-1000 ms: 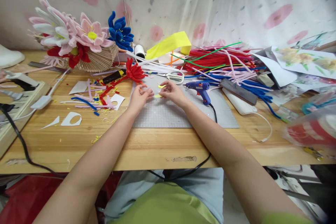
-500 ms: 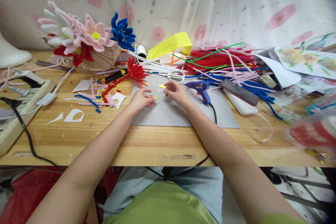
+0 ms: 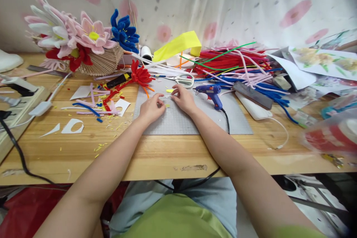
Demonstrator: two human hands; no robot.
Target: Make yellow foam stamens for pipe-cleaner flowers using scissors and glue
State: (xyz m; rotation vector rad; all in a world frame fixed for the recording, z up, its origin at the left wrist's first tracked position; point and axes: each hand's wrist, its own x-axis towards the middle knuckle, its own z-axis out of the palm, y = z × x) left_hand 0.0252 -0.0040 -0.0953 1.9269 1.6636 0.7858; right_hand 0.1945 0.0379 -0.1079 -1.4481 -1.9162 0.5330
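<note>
My left hand (image 3: 152, 108) hovers over the left part of the grey cutting mat (image 3: 178, 124), its fingers curled; whether anything is between them is too small to tell. Across from it, my right hand (image 3: 182, 98) has thumb and fingertips close together by tiny pale bits, and any held thing cannot be made out. Small yellow pieces (image 3: 169, 90) lie between and behind the hands. Beyond the right hand are white-handled scissors (image 3: 185, 80). A blue glue gun (image 3: 212, 93) rests on the mat at the right. The red fuzzy flower (image 3: 141, 74) lies behind my left hand.
Pipe cleaner scraps (image 3: 93, 106) and cut white paper (image 3: 73, 126) lie at left, with a power strip (image 3: 25, 119) beyond. Fuzzy flowers (image 3: 93, 35) stand at the back left. Bundled red stems (image 3: 231, 60), a dark phone-like object (image 3: 252, 95) and a bagged cup (image 3: 331, 134) are at right.
The fingers of my left hand have curled in more. My right hand has shifted slightly within the view, which has itself moved a little.
</note>
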